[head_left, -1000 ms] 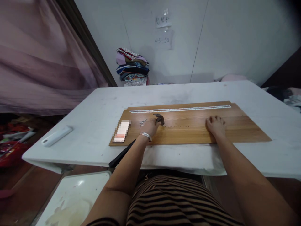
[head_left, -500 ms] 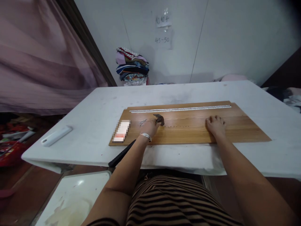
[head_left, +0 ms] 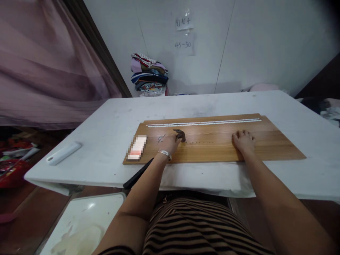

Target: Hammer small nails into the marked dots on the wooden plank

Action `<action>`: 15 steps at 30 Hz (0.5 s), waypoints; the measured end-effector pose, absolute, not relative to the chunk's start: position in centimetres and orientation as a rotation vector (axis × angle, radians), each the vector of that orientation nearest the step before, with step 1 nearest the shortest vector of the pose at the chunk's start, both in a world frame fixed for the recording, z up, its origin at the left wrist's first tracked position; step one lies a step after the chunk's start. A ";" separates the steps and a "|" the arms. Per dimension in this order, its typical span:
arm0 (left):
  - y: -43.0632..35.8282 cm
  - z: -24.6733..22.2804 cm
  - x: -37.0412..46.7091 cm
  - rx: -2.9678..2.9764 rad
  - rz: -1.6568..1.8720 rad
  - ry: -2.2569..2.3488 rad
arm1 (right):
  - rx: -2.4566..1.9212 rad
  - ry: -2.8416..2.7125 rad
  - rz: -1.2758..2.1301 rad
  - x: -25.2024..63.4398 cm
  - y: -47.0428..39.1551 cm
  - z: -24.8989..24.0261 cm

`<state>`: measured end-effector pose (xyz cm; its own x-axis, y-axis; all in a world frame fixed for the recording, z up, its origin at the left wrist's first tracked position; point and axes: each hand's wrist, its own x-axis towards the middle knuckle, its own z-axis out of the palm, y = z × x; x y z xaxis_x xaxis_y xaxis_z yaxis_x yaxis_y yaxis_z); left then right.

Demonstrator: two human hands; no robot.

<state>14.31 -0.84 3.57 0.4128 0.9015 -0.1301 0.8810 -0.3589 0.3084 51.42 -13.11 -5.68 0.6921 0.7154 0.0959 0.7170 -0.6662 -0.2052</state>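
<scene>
A claw hammer (head_left: 180, 134) lies over the wooden board (head_left: 271, 141), its black handle running back past the board's front edge under my left forearm. My left hand (head_left: 168, 143) is closed round it close to the metal head; the hand covers part of the hammer. Just left of those fingers is a small pile of loose nails (head_left: 161, 138). To the right of the hammer head a row of small dark points (head_left: 200, 142), which look like nails, runs along the board. My right hand (head_left: 243, 141) rests on the board's right half, fingers spread and slightly bent, holding nothing visible.
Two white, ruler-like strips (head_left: 204, 123) stretch along the board's far side. A blurred-out flat object (head_left: 137, 148) lies at its left end. On the white table (head_left: 101, 131) is a white handled object (head_left: 63, 153). Folded clothes (head_left: 150, 74) are stacked by the wall.
</scene>
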 end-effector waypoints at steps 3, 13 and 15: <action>-0.9 4.0 14.2 2.313 0.050 1.577 | -2.678 -1.155 -0.010 51.4 -13.1 -5.6; -1.0 3.8 14.4 2.341 0.062 1.573 | -2.694 -1.148 0.013 51.2 -13.1 -5.4; -1.0 3.7 14.4 2.347 0.076 1.548 | -2.693 -1.148 0.003 51.2 -13.1 -5.4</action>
